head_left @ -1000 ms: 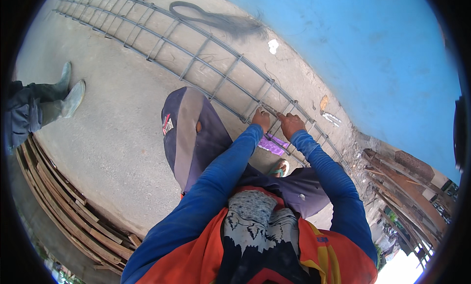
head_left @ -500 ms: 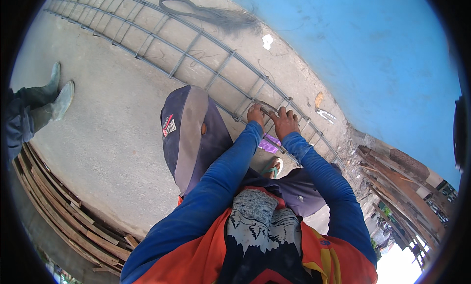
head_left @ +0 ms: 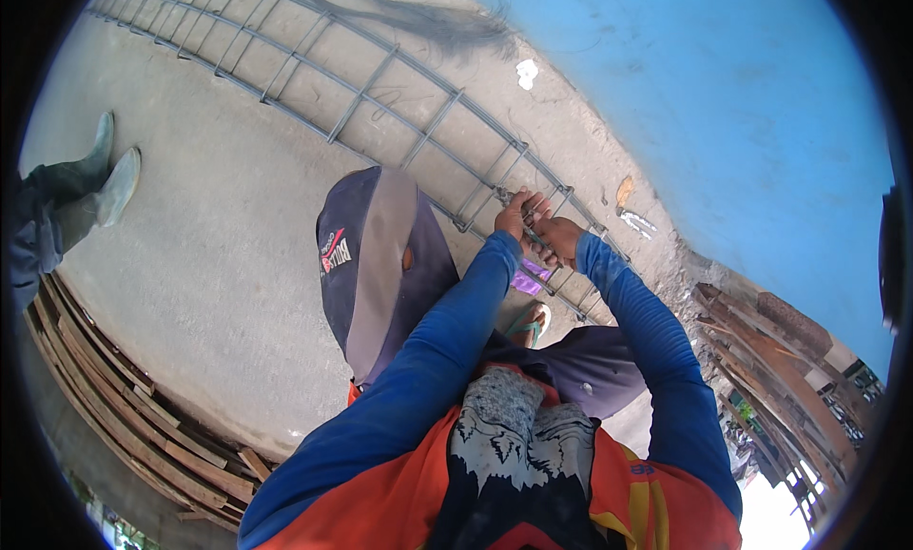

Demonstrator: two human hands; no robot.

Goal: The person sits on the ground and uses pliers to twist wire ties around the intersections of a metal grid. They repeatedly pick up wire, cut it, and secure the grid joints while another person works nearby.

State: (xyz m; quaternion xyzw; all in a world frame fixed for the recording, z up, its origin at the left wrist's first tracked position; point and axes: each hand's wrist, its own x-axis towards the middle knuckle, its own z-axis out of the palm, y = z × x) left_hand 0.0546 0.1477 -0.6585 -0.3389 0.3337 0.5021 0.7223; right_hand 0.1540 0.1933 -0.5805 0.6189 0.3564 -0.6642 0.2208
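A long cage of grey steel rebar with cross ties runs from the far left to the ground before me. Over its near end, my left hand is closed round a grey metal hand tool that looks like pincers. Its head points up and left at a crossing of the bars. Close against it, my right hand is also closed on the tool's lower part, fingers curled. The fingers hide most of the tool. A purple piece lies under the bars below my hands.
A coil of thin dark wire lies beyond the cage, by a blue wall. Another person's boots stand at the left. Stacked wooden planks lie at lower left, more timber at the right. My sandalled foot is beside the cage.
My hands have come closer together and turned. The right hand has dropped lower, and the tool now slants more steeply between them.
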